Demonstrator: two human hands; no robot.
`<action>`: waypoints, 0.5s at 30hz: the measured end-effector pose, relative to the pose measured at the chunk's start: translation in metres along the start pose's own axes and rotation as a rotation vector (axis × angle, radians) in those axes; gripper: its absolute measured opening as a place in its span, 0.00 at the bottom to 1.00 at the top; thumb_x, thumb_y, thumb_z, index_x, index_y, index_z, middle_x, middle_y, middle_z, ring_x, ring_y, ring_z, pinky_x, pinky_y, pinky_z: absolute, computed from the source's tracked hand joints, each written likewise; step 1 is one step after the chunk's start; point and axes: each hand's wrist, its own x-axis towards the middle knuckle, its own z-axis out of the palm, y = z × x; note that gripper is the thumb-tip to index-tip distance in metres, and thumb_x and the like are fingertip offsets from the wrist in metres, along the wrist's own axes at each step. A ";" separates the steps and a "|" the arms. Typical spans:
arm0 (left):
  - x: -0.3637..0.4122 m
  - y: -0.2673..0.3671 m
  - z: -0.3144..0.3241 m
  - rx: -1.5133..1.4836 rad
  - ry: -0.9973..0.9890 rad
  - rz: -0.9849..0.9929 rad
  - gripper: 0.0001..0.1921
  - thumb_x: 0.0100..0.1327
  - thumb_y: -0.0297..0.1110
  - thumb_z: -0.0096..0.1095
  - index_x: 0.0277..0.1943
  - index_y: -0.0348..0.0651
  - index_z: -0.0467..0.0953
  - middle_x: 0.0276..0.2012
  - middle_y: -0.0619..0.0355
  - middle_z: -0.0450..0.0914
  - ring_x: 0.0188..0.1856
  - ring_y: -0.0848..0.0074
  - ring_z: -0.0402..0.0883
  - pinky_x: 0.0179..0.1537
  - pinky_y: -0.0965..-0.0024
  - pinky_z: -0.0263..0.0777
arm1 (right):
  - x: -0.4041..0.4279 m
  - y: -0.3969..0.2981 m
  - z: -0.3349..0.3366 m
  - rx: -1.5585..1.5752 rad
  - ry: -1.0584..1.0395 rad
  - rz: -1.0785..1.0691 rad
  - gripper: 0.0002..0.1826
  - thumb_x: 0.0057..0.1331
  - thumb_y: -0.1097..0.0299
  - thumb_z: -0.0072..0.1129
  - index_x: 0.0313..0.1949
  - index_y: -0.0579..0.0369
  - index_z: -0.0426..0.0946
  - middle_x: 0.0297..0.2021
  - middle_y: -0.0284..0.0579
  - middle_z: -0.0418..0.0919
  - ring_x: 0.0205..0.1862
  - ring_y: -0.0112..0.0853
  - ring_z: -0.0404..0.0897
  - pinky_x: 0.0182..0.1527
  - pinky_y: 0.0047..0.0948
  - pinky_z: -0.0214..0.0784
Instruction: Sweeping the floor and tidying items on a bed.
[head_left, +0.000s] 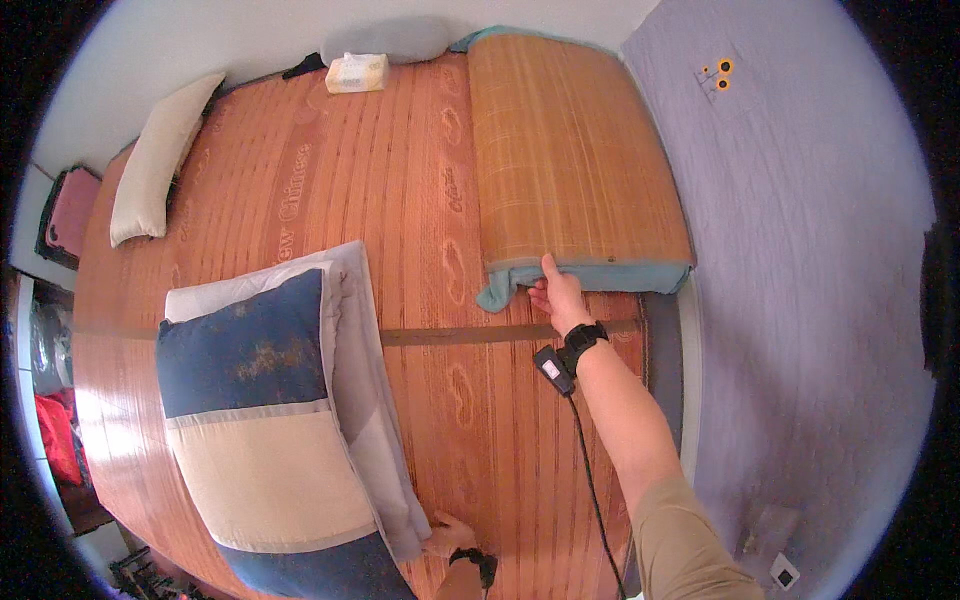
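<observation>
My right hand (559, 296) is at the near edge of a bamboo-topped pillow (577, 150) with a teal fabric underside (630, 277); its thumb lies on top and its curled fingers are at the teal cloth. Low in the view, my left hand (450, 536) touches the near right corner of a folded quilt (270, 472) with blue, cream and grey panels. How far its fingers close on the fabric cannot be told. Both wrists wear black straps, and a small black device (553, 370) with a cable hangs by the right one.
Beneath lies a reddish-brown sleeping mat (405, 195). A cream pillow (161, 161), a tissue pack (357, 73) and a grey cushion (397, 39) sit towards its far side. A pale purple wall (795, 262) rises at the right. A pink case (73, 210) stands beyond the left edge.
</observation>
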 end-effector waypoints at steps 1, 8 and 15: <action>0.000 0.002 -0.001 -0.005 -0.004 -0.011 0.32 0.60 0.54 0.40 0.44 0.23 0.70 0.44 0.33 0.69 0.46 0.48 0.65 0.49 0.51 0.57 | 0.002 -0.001 0.003 -0.003 0.001 -0.006 0.21 0.57 0.46 0.53 0.31 0.54 0.69 0.22 0.35 0.69 0.22 0.26 0.73 0.23 0.25 0.69; 0.002 0.004 -0.001 -0.060 -0.015 -0.086 0.32 0.60 0.54 0.39 0.47 0.24 0.68 0.47 0.34 0.68 0.48 0.48 0.64 0.49 0.51 0.56 | -0.015 -0.030 0.021 0.255 0.060 0.020 0.18 0.60 0.54 0.52 0.27 0.58 0.67 0.19 0.39 0.68 0.18 0.28 0.70 0.19 0.26 0.66; 0.001 0.004 -0.011 -0.076 -0.063 -0.127 0.33 0.60 0.55 0.39 0.49 0.25 0.66 0.48 0.35 0.67 0.49 0.49 0.64 0.50 0.51 0.56 | -0.034 -0.016 0.005 0.212 0.082 -0.267 0.13 0.60 0.57 0.54 0.26 0.50 0.64 0.20 0.31 0.63 0.17 0.21 0.60 0.22 0.22 0.58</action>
